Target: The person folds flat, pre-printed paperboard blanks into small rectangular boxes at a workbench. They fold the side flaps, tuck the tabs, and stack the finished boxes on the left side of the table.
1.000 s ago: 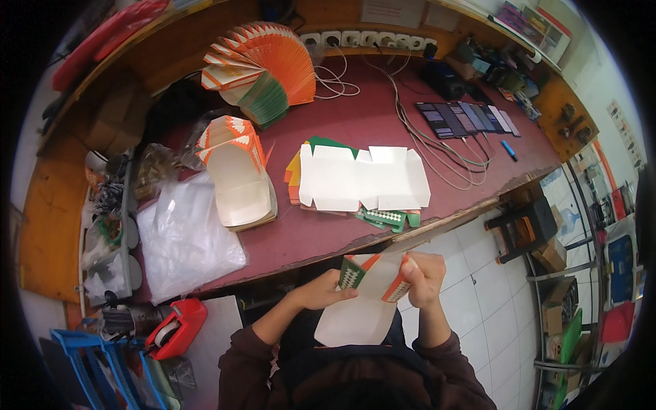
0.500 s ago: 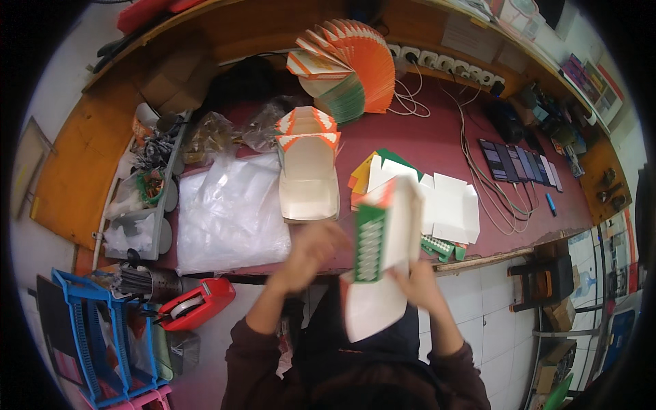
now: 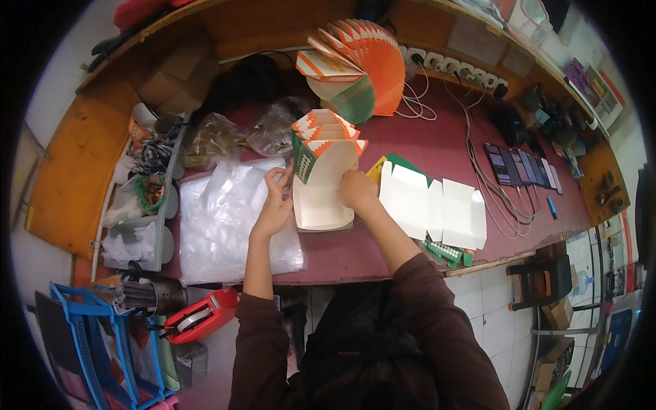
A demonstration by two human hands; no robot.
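Note:
A nested stack of folded cardboard food boxes (image 3: 324,198), white inside with orange and green patterned outsides, stands on the table in front of me. My right hand (image 3: 357,190) is closed at the right edge of the front box, fingers curled over its side. Along the stack's left side is my left hand (image 3: 275,208), its fingers bent and apart, the tips by the box wall. Right of the stack lie flat unfolded box blanks (image 3: 404,198), white with green and yellow pieces beneath. A large fanned row of orange and green flat cartons (image 3: 386,75) stands behind.
Clear plastic bags (image 3: 225,225) lie left of the stack. A grey organizer (image 3: 164,225) of small items sits further left, near a red tape dispenser (image 3: 203,316). Several phones (image 3: 523,165) with white cables (image 3: 471,147) are at the right, beside a blue marker (image 3: 551,207).
The box that my right hand held in the air near me is now at the stack, which stands taller at the front. Both hands have moved forward to its sides.

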